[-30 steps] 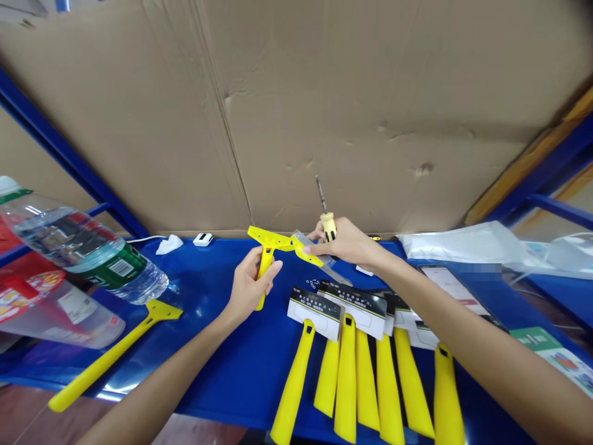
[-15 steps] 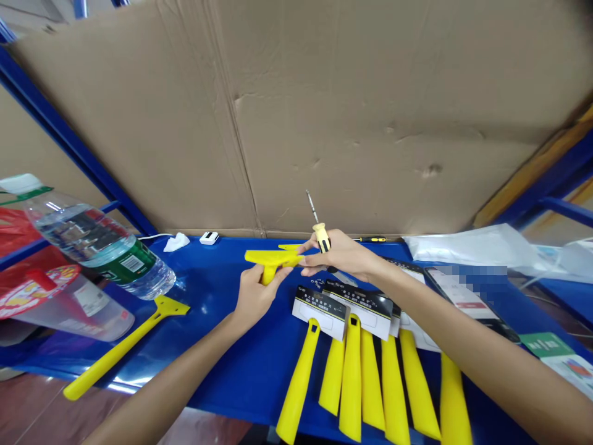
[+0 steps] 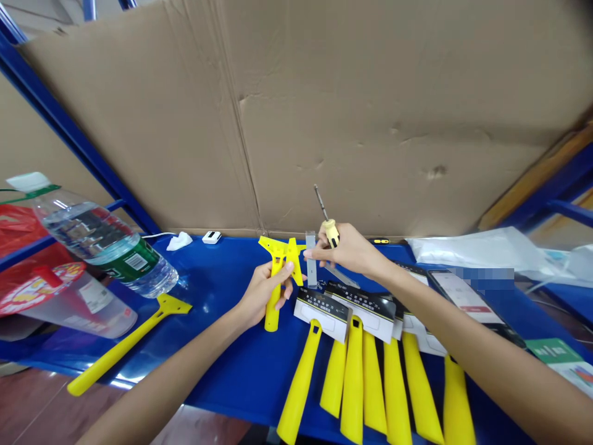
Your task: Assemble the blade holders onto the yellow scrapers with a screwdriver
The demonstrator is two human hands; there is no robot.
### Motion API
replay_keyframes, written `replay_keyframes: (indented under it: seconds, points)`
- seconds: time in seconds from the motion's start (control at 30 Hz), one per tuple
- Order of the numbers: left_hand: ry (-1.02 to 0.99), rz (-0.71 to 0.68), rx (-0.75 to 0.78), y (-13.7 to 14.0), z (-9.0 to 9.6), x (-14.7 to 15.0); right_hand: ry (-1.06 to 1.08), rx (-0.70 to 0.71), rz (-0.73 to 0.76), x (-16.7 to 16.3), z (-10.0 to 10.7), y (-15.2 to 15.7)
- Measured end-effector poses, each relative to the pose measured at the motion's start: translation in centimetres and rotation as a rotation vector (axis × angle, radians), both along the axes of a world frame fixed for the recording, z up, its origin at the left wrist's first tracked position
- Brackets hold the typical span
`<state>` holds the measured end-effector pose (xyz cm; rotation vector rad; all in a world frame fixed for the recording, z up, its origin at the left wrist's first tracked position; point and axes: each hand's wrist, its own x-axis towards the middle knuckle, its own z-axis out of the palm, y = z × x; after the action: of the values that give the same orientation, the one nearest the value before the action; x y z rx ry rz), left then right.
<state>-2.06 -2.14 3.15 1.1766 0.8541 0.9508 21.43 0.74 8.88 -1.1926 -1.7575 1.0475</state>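
My left hand is wrapped round the handle of a yellow scraper, its wide head pointing up. Under the thumb of that hand is a loose yellow plate, tilted beside the head. My right hand keeps a small screwdriver with a pale yellow grip tucked in it, tip upward. Its fingertips also pinch a flat greyish strip, which looks like a blade or its clear sleeve, held upright to the right of the plate. Another silvery strip lies below the right hand.
Several yellow scrapers with black-and-white cards lie at the front right. One uncarded scraper is at the left, near a water bottle and a plastic cup. A phone rests at the right; a cardboard wall stands behind.
My left hand has turned the scraper from lying sideways to head up, and the loose plate now shows separately. My right hand has drawn slightly away and now shows the greyish strip.
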Motion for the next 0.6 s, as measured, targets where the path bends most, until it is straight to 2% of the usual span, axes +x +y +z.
replay_keyframes:
  seconds: [0.1,0.23,0.33,0.5,0.6]
  points:
    - [0.015,-0.02,-0.006,-0.3,-0.3,0.2,-0.099,0.092,-0.033,-0.3,-0.3,0.1]
    - [0.023,-0.015,-0.021,-0.2,-0.8,0.1,-0.005,-0.007,0.031,-0.8,-0.1,-0.2]
    - [0.015,-0.028,-0.017,0.1,-1.1,-0.1,0.047,0.007,-0.012,-0.8,0.3,-0.4]
    - [0.068,-0.216,-0.037,0.1,-1.4,-0.5,0.012,0.14,-0.08,0.0,0.9,-0.3]
    - [0.097,-0.298,-0.05,-0.2,-1.1,-0.6,0.02,0.11,-0.019,0.2,0.9,-0.3]
